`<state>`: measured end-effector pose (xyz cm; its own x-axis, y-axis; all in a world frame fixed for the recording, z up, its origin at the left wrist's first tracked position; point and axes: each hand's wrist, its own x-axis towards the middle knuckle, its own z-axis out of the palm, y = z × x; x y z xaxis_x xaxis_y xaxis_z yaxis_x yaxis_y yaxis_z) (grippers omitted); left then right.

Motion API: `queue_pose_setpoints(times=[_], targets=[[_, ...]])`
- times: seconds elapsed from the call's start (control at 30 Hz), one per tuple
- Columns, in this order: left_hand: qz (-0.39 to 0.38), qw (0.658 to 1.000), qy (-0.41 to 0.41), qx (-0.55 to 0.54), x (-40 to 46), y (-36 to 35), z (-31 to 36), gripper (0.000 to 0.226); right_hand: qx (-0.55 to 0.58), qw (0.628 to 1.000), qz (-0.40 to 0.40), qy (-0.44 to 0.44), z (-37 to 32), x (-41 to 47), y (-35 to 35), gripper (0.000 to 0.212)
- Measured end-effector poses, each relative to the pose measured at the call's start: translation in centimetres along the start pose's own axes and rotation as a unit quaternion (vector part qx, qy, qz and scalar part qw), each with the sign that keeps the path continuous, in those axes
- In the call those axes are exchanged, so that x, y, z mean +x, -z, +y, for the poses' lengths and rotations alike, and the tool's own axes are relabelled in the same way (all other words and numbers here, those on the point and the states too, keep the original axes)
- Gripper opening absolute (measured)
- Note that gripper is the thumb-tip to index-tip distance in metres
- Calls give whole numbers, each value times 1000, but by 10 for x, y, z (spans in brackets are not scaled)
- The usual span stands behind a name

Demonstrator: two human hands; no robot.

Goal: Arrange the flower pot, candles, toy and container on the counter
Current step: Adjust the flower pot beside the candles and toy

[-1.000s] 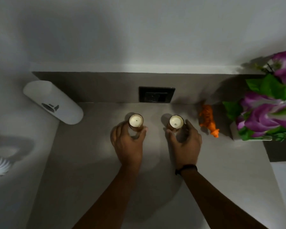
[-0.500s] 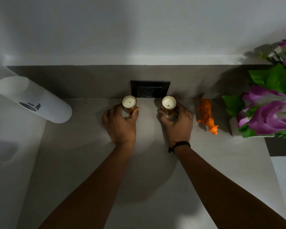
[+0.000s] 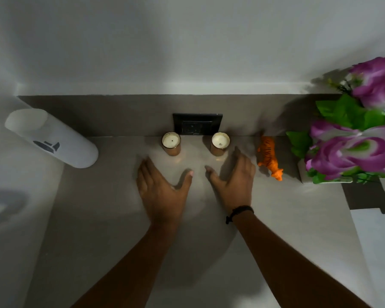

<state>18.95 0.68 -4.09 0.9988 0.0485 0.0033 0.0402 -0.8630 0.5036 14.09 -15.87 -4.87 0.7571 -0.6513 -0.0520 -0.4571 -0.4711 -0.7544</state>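
Note:
Two small candles in gold-brown glass cups stand at the back of the grey counter, the left candle and the right candle, just in front of a black wall socket. My left hand hovers open a little in front of the left candle, touching nothing. My right hand, with a black wristband, is open in front of the right candle. An orange toy tiger stands right of the candles. The white flower pot with purple flowers sits at the far right. A white cylindrical container stands at the left.
The black socket plate is set in the dark backsplash behind the candles. A white surface lies at the right edge below the flowers. A pale wall rises behind the counter.
Both hands have let go of the candles and drawn back toward me with fingers spread. The candles now stand by the backsplash, farther back than a second ago.

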Motion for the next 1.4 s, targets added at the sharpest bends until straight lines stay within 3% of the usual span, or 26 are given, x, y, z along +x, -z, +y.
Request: queue_pose_setpoints(times=[0.07, 0.17, 0.23, 0.33, 0.47, 0.57, 0.97, 1.17, 1.27, 1.4], targets=[[-51, 992, -88, 69, -30, 3, -20, 117, 4, 1000, 9, 13, 9, -36, 15, 78], [-112, 955, -230, 150, -55, 7, -42, 99, -35, 991, 130, 1, 21, -67, 46, 65], [-121, 942, -267, 164, -55, 8, -46, 94, -56, 979, 195, -35, 19, -56, 64, 68], [-124, 938, -271, 175, -54, 9, -43, 91, -55, 974, 198, -99, 12, -21, 78, 72], [-124, 937, -270, 185, -54, 8, -44, 92, 12, 982, 145, -120, 14, 16, 76, 46], [-124, 936, -269, 192, -53, 9, -42, 93, 45, 979, 149, -129, 17, 22, 69, 37], [-129, 937, -265, 186, -53, 6, -43, 93, 39, 979, 156, -129, 18, 24, 62, 39], [-126, 937, -266, 188, -53, 6, -44, 93, 36, 982, 148, -113, 17, 13, 65, 60], [-125, 938, -270, 181, -52, 6, -45, 93, 67, 972, 209, -86, 32, -30, 78, 72], [-124, 938, -271, 176, -52, 3, -48, 93, 92, 937, 293, -166, 79, -60, 120, 95]])
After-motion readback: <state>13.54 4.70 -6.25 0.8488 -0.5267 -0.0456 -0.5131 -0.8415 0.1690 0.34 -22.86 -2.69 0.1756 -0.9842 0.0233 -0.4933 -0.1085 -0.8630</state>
